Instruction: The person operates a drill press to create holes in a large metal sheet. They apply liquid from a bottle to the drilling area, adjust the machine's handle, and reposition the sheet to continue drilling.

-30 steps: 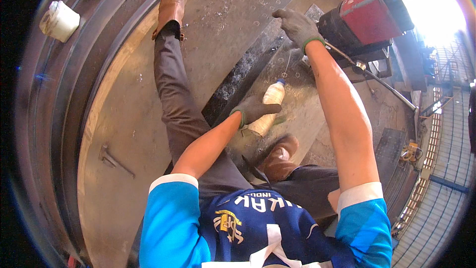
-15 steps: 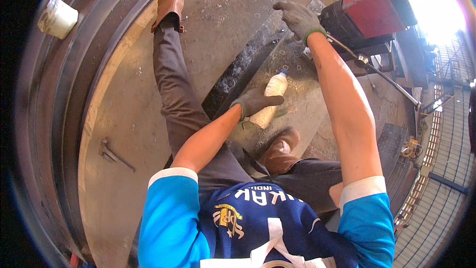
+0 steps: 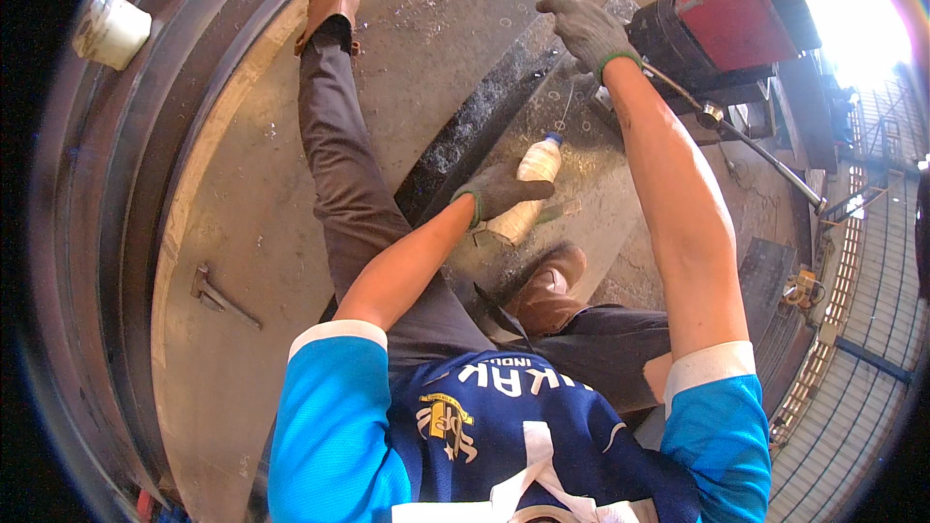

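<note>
Down on the steel plate (image 3: 291,232), the gloved left hand (image 3: 499,194) grips a white bottle (image 3: 528,189); farther right, the gloved right hand (image 3: 586,31) rests half-curled, holding nothing, beside the red drill (image 3: 736,10).

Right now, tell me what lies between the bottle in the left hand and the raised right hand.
In the head view, bare grey metal plate with chalk circles separates the white plastic bottle in the left hand from the right hand.
</note>
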A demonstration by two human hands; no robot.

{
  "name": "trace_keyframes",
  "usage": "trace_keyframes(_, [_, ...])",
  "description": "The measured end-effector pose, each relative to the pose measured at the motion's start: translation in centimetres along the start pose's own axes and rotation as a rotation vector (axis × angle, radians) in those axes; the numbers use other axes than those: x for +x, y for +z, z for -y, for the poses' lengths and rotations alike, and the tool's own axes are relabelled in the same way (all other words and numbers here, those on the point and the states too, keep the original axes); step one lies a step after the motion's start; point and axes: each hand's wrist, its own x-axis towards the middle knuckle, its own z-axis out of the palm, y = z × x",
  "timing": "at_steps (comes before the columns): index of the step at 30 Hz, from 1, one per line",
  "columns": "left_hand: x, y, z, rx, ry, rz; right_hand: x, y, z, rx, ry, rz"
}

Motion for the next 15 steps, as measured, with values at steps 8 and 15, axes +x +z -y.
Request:
trace_keyframes(8, [-0.4, -0.4, -1.1, 0.023, -0.136, 0.059, -0.6, -0.3, 0.4, -0.005, -0.07, -0.039])
trace_keyframes(15, [0.1, 0.0, -0.1, 0.013, -0.048, 0.021, 0.6, 1.4, -0.6, 0.029, -0.056, -0.066])
